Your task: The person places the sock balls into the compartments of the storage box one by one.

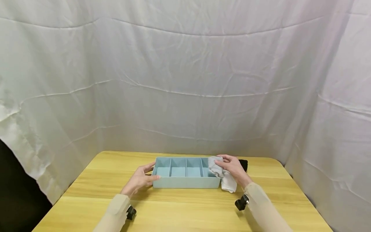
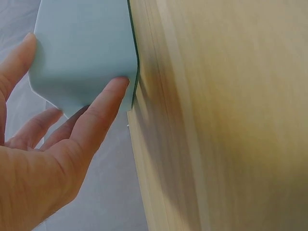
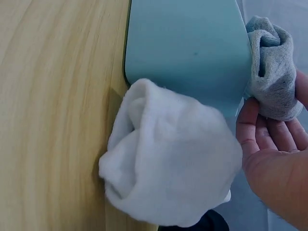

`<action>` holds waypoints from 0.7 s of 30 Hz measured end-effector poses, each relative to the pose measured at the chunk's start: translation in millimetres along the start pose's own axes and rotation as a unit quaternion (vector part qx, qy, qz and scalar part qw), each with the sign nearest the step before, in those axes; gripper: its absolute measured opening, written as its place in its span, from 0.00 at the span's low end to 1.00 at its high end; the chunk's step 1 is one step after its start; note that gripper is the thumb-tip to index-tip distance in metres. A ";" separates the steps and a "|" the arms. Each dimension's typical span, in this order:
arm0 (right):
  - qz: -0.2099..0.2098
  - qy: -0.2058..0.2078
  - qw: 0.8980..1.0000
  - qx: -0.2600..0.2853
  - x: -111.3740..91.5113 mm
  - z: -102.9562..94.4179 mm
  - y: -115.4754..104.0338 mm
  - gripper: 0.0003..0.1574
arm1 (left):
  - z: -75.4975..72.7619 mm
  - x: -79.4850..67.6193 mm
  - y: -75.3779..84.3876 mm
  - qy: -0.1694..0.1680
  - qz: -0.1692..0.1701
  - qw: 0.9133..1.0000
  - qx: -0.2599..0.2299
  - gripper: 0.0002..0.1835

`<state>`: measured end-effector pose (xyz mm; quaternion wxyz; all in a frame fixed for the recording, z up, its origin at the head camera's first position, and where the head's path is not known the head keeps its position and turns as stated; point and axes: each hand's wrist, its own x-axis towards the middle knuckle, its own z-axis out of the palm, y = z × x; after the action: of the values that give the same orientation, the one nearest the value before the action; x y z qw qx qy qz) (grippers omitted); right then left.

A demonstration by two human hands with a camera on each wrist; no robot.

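A light blue divided storage box (image 1: pixel 185 182) sits on the table, its compartments in a row. At its left end, my left hand (image 1: pixel 138 180) holds the box, thumb over the front rim and fingers against the end wall. My right hand (image 1: pixel 234 167) pinches a grey rolled sock (image 3: pixel 274 72) at the rightmost compartment, level with the rim. Beside the box's right end lies a white rolled sock (image 3: pixel 178 154), below my right hand. Behind that hand a black bundle (image 1: pixel 243 164) shows only in part.
The wooden table (image 1: pixel 185 212) has rounded far corners. A pale curtain (image 1: pixel 185 80) hangs behind it and along both sides. Small black wrist cameras (image 1: pixel 242 202) are strapped to both sleeves.
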<state>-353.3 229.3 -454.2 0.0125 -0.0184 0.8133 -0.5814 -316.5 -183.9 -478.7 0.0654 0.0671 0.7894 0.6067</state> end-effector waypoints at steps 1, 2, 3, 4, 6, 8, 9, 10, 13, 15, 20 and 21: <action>-0.001 -0.002 1.000 -0.001 0.6 1.5 -0.7 0.35 | -0.6 -0.9 -0.2 0.001 0.000 1.000 0.001 0.46; -0.002 -0.004 1.000 -0.002 1.0 3.0 -1.5 0.35 | -1.0 -1.8 -0.3 0.001 -0.004 1.000 -0.001 0.46; -0.002 -0.005 1.000 0.000 1.5 4.4 -1.9 0.35 | -1.4 -2.6 -0.9 0.000 -0.003 1.000 -0.001 0.46; -0.001 -0.007 1.000 0.007 2.1 6.0 -2.2 0.34 | -1.8 -3.2 -1.4 -0.001 -0.004 1.000 -0.001 0.47; -0.001 -0.013 1.000 0.016 3.0 8.5 -2.0 0.33 | -1.9 -4.9 -1.0 -0.001 -0.006 1.000 -0.004 0.46; -0.003 -0.020 0.999 0.026 3.0 10.2 -1.7 0.32 | -1.7 -6.0 -1.0 -0.001 -0.005 1.000 -0.002 0.46; -0.006 -0.023 0.999 0.034 2.6 10.5 -1.9 0.32 | -1.1 -6.2 -0.6 -0.001 -0.004 1.000 -0.001 0.46; -0.008 -0.026 0.999 0.038 2.1 10.2 -1.8 0.31 | -0.2 -6.4 0.3 0.000 -0.004 1.000 -0.002 0.46; -0.013 -0.029 0.999 0.043 0.2 9.0 -2.5 0.32 | 2.2 -6.0 0.9 0.003 -0.005 1.000 -0.003 0.45; -0.016 -0.030 0.998 0.046 -0.5 8.6 -2.5 0.32 | 3.3 -5.3 1.1 0.002 -0.006 1.000 -0.006 0.45; -0.012 -0.032 0.998 0.045 -1.7 7.5 -0.3 0.33 | 4.5 -5.7 1.7 -0.003 -0.006 1.000 -0.003 0.45; -0.012 -0.034 0.998 0.045 -2.2 7.1 0.1 0.33 | 4.9 -6.1 2.2 -0.002 -0.006 1.000 -0.003 0.45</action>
<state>-350.8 222.8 -456.5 0.0339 -0.0471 0.7853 -0.6165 -309.5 -179.9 -477.7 0.0707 0.0639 0.7881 0.6082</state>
